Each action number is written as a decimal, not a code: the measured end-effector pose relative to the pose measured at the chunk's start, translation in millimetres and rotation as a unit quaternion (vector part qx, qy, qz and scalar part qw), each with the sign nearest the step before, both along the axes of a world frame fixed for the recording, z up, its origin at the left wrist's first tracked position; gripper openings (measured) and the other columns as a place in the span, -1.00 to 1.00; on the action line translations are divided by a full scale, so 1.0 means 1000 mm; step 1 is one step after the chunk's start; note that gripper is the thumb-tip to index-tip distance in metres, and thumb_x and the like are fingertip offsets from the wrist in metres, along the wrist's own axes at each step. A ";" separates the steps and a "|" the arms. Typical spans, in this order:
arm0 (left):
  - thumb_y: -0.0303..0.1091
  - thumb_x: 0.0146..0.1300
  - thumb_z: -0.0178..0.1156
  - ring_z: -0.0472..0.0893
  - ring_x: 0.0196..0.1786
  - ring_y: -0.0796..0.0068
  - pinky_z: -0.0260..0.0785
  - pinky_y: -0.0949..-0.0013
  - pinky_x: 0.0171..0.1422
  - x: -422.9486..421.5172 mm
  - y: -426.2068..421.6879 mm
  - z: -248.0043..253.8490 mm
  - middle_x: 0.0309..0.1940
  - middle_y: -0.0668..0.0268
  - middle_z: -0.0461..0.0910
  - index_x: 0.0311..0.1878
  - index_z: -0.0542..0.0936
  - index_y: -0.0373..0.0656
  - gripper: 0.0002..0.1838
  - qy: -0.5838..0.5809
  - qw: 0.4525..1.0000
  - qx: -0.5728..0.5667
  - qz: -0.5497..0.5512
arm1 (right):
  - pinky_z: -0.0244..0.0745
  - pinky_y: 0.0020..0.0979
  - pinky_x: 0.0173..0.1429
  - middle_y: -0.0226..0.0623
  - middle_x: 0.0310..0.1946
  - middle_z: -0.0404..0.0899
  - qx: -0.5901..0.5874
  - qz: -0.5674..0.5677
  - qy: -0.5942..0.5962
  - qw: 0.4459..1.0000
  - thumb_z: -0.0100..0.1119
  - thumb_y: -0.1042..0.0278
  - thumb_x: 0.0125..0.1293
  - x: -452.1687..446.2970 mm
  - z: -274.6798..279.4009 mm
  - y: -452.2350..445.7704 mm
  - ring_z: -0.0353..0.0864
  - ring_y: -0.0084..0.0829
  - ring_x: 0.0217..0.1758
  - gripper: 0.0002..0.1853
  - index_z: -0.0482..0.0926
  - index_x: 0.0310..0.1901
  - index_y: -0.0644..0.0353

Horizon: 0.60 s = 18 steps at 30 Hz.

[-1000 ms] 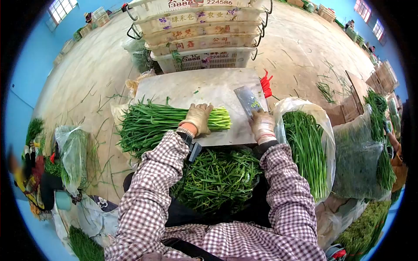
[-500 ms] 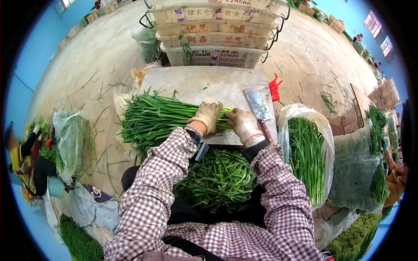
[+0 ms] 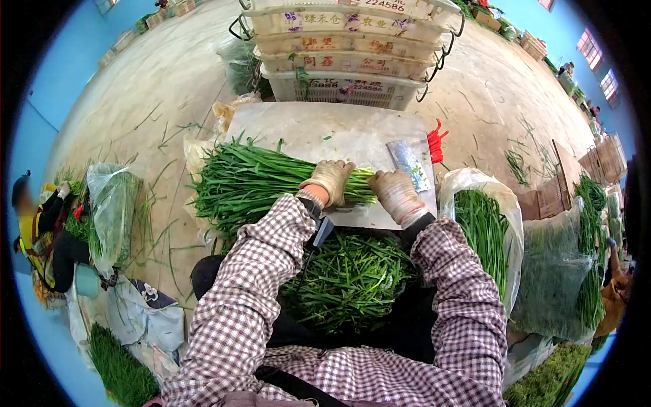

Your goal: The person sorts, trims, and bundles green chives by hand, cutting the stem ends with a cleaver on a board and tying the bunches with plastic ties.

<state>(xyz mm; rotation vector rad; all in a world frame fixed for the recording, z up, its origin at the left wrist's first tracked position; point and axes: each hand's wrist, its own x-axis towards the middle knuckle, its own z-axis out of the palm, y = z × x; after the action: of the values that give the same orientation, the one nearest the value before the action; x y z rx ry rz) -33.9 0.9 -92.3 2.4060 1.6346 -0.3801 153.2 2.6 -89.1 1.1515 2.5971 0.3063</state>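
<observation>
A thick bunch of garlic chives (image 3: 254,173) lies across a pale board (image 3: 278,125), leafy ends to the left and pale stem ends to the right. My gloved left hand (image 3: 330,182) is closed around the bunch close to the stem ends. At the tips of those stems is my gloved right hand (image 3: 399,193), fingers curled; whatever it holds, if anything, is hidden. Just beyond it a cleaver (image 3: 407,165) rests on the board, its blade speckled with green bits and its handle covered by my right hand. Loose leaves (image 3: 349,278) are heaped below the board, between my legs.
Stacked white crates (image 3: 342,64) stand behind the board. Red ties (image 3: 436,141) hang at its right edge. A plastic bag of chives (image 3: 480,230) stands to the right, another wrapped bundle (image 3: 553,271) beyond it. Co-workers sit at far left (image 3: 47,230) and far right.
My right hand has drawn a little to the right, away from the stems and over the cleaver's handle. My left hand keeps its hold on the chives. The whole view has shifted slightly.
</observation>
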 end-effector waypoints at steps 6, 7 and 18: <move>0.19 -0.14 0.49 0.54 0.20 0.20 0.40 0.22 0.27 0.004 -0.003 0.006 0.16 0.12 0.51 0.42 0.28 -0.14 0.08 0.024 1.000 0.014 0.011 | 0.59 -0.23 -0.06 -0.29 -0.20 0.67 -0.037 -0.063 0.082 0.994 0.13 0.35 0.31 0.008 0.002 0.005 0.70 -0.21 -0.11 -0.85 0.62 -0.14 0.06; 0.21 -0.13 0.48 0.55 0.18 0.19 0.41 0.22 0.26 0.005 -0.004 0.008 0.15 0.12 0.52 0.41 0.29 -0.14 0.07 0.020 1.000 0.011 0.011 | 0.58 -0.23 -0.03 -0.26 -0.20 0.66 -0.092 -0.133 0.115 0.980 0.15 0.34 0.31 0.012 0.014 0.004 0.69 -0.16 -0.11 -0.85 0.63 -0.13 0.08; 0.20 -0.23 0.55 0.53 0.25 0.16 0.43 0.22 0.30 0.010 0.014 0.012 0.24 0.08 0.47 0.39 0.29 -0.17 0.13 0.020 0.996 -0.084 0.037 | 0.56 -0.09 0.06 -0.04 -0.12 0.66 -0.064 -0.396 0.236 0.885 0.28 0.28 0.14 0.085 -0.045 -0.005 0.67 -0.03 0.00 -0.48 0.46 0.17 0.01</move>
<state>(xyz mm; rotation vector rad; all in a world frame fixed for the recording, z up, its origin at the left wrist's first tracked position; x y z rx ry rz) -23.5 15.3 -79.8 2.2213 1.6324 -0.5337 237.9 -2.0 -134.3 2.3072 2.1588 -0.3623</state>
